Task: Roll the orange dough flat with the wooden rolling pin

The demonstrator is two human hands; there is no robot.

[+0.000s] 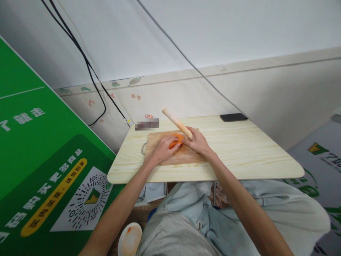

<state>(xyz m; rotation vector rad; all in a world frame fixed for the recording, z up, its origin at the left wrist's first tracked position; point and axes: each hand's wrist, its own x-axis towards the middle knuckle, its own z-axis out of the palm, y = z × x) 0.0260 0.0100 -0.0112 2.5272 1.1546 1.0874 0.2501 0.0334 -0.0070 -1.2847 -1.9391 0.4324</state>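
A plain wooden rolling pin [176,122] slants up and away from my right hand [198,141], whose fingers are wrapped round its near end. Under my left hand [164,147] lies a flat orange piece of what looks like dough [176,137]; my left fingers and thumb grip its near side. My right thumb and fingertips also reach the orange piece's right edge. Beneath both hands is a wooden cutting board [193,157] with a metal ring handle [144,147] at its left end. My fingers hide part of the orange piece.
The board rests on a small pale wood table [245,153]. A black phone [233,117] lies at its back right, a blurred-out object [147,124] at its back left. Below the table's left front is an orange-stained white dish [130,240]. A green panel [53,142] stands left.
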